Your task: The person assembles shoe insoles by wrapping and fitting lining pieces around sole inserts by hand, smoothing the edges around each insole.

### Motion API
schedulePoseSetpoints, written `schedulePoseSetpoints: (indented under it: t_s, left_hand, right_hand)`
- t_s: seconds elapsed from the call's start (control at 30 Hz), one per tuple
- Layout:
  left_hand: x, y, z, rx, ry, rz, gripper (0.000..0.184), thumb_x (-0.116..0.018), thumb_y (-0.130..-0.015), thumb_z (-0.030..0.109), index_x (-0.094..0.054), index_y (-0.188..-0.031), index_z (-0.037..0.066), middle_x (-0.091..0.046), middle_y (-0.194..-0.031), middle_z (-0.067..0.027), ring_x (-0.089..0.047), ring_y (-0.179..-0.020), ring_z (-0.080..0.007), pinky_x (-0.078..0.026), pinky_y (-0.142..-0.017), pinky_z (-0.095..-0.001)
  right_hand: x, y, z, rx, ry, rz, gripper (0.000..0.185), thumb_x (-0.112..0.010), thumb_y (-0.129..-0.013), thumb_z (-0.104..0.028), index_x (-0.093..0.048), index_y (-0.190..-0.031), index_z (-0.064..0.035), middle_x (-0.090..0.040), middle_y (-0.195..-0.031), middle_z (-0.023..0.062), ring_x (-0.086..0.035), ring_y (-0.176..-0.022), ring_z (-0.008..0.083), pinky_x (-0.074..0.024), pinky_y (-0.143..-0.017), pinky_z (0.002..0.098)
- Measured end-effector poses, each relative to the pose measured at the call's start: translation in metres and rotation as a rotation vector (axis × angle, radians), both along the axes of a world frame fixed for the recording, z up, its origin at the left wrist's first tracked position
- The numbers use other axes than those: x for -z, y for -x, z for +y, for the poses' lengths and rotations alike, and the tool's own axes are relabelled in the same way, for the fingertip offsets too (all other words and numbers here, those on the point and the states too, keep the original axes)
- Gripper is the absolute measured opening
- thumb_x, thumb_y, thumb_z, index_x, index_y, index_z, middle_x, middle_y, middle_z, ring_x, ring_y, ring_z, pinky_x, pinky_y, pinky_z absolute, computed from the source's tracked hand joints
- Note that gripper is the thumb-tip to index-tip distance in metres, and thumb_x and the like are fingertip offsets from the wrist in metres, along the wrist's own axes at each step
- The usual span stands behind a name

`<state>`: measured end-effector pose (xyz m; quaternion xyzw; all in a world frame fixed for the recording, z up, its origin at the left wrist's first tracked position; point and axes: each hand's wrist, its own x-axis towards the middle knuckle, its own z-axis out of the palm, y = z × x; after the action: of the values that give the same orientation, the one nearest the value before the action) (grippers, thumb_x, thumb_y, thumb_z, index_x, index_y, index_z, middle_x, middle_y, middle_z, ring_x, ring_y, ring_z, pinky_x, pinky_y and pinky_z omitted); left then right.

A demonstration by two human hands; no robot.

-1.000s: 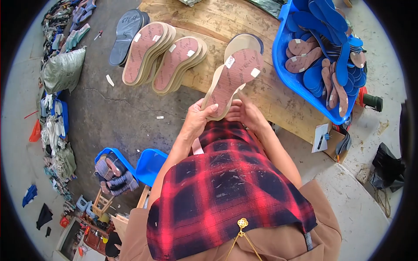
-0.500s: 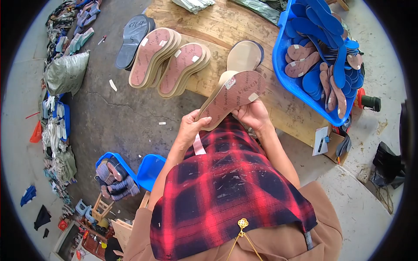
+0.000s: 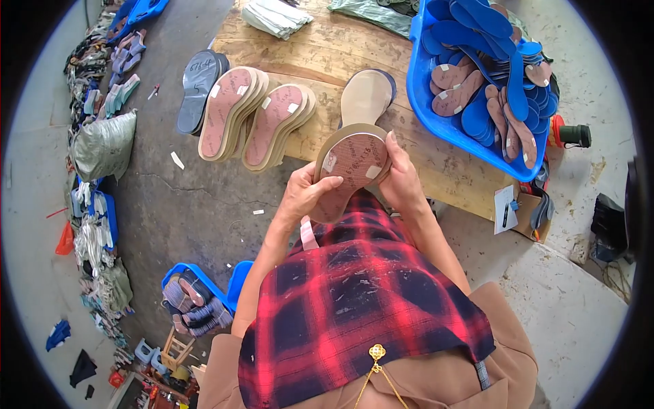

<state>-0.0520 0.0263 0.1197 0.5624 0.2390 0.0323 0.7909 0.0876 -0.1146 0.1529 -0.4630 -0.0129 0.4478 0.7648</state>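
Between my hands are pink-faced insoles [image 3: 349, 163] with two small white labels, layered over a beige edge. My left hand [image 3: 305, 193] grips their left side, its thumb lying across the pink face. Around the right edge of the wide end, my right hand [image 3: 402, 176] is closed with its thumb up. Just beyond, a beige insole [image 3: 368, 95] lies over a dark one on the wooden table [image 3: 449, 180]. Two stacks of pink-topped insoles, a left stack [image 3: 228, 102] and a right stack [image 3: 277, 116], overhang the table's edge, beside dark grey insoles [image 3: 197, 88].
A blue basket [image 3: 426, 129] of blue and pink insoles stands on the table at the right. White cloths [image 3: 276, 17] lie at the back. A blue chair [image 3: 238, 281] and a blue container of striped items [image 3: 194, 300] are at lower left.
The held insoles have turned more upright and come lower, with a beige rim now showing around the pink face. My right hand has moved up along their right edge. The view has shifted.
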Motion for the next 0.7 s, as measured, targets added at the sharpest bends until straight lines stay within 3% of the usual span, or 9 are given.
schedulePoseSetpoints:
  t_s: [0.17,0.27,0.3,0.4,0.47,0.53,0.57,0.67,0.7]
  left_hand:
    - [0.006,-0.003,-0.003,0.008,-0.367,0.15,0.025,-0.071,-0.086,0.021,-0.062,-0.093,-0.001,-0.061,-0.08,0.0038,-0.051,-0.072,-0.0038,-0.045,-0.066,-0.0215]
    - [0.016,-0.014,-0.009,-0.154,-0.149,0.045,0.018,-0.065,-0.091,0.019,-0.056,-0.088,0.004,-0.054,-0.074,0.005,-0.045,-0.065,-0.0022,-0.04,-0.056,-0.0201]
    - [0.024,-0.022,-0.015,-0.243,0.001,0.015,0.022,-0.054,-0.097,0.024,-0.053,-0.088,0.004,-0.052,-0.071,0.0012,-0.044,-0.061,-0.0045,-0.039,-0.053,-0.0201]
    - [0.031,-0.009,-0.001,0.09,0.974,-0.049,0.028,-0.043,-0.1,0.027,-0.049,-0.089,0.002,-0.048,-0.071,-0.0041,-0.041,-0.058,-0.0089,-0.038,-0.049,-0.0212]
    - [0.021,-0.01,-0.014,0.148,1.353,-0.111,0.029,-0.037,-0.101,0.026,-0.045,-0.093,-0.001,-0.045,-0.074,-0.0073,-0.039,-0.055,-0.0105,-0.037,-0.046,-0.0201]
    - [0.006,-0.008,-0.029,0.149,1.59,-0.135,0.028,-0.038,-0.101,0.025,-0.043,-0.093,-0.001,-0.045,-0.076,-0.0076,-0.039,-0.056,-0.0092,-0.037,-0.046,-0.0192]
    - [-0.006,-0.005,-0.025,0.049,1.451,-0.094,0.028,-0.038,-0.102,0.025,-0.042,-0.09,-0.001,-0.044,-0.073,-0.0062,-0.04,-0.055,-0.0081,-0.038,-0.046,-0.0185]
    - [0.011,0.012,-0.024,0.123,1.531,-0.027,0.023,-0.039,-0.098,0.022,-0.042,-0.087,0.002,-0.042,-0.068,-0.0051,-0.039,-0.051,-0.01,-0.037,-0.044,-0.021]
    - [0.035,0.019,-0.025,0.203,1.589,-0.197,0.021,-0.038,-0.098,0.019,-0.044,-0.094,-0.001,-0.045,-0.08,-0.0087,-0.041,-0.056,-0.0113,-0.039,-0.045,-0.0212]
  right_hand:
    - [-0.007,-0.003,0.006,0.047,0.673,-0.893,0.041,-0.041,-0.103,-0.036,-0.061,-0.096,-0.0012,-0.064,-0.076,0.003,-0.059,-0.071,0.0155,-0.0484,-0.066,0.0294]
    - [-0.01,-0.019,0.019,0.078,0.562,-0.968,0.036,-0.044,-0.102,-0.033,-0.057,-0.093,-0.0008,-0.059,-0.064,0.0022,-0.056,-0.059,0.0156,-0.0472,-0.057,0.0318]
    - [-0.028,-0.019,0.024,0.031,0.52,-0.582,0.04,-0.041,-0.103,-0.036,-0.056,-0.11,0.0001,-0.061,-0.083,0.0047,-0.057,-0.075,0.0136,-0.0481,-0.07,0.0306]
    - [-0.029,-0.013,0.048,0.242,0.305,-0.84,0.031,-0.046,-0.101,-0.028,-0.056,-0.114,-0.0014,-0.063,-0.101,0.0098,-0.058,-0.095,0.0177,-0.0462,-0.086,0.0323]
    - [-0.013,-0.008,0.062,0.119,0.357,-1.519,0.03,-0.052,-0.093,-0.016,-0.054,-0.12,-0.0036,-0.057,-0.12,0.0167,-0.05,-0.12,0.0303,-0.038,-0.101,0.0403]
    - [-0.004,-0.012,0.082,-0.147,0.24,-1.846,0.03,-0.052,-0.093,-0.02,-0.056,-0.119,-0.0051,-0.06,-0.117,0.0154,-0.054,-0.115,0.0302,-0.0363,-0.102,0.0448]
    - [0.008,-0.026,0.088,-0.155,0.357,-1.805,0.029,-0.053,-0.093,-0.02,-0.057,-0.117,-0.0058,-0.061,-0.115,0.0145,-0.055,-0.112,0.0297,-0.0361,-0.102,0.0458]
    - [0.053,-0.064,0.097,-0.105,0.622,-1.75,0.024,-0.053,-0.092,-0.019,-0.06,-0.111,-0.0069,-0.065,-0.104,0.012,-0.06,-0.1,0.0282,-0.0378,-0.097,0.0468]
    - [0.065,-0.074,0.092,-0.042,0.655,-1.792,0.022,-0.053,-0.091,-0.018,-0.061,-0.109,-0.0066,-0.066,-0.097,0.0113,-0.062,-0.094,0.0279,-0.04,-0.093,0.0459]
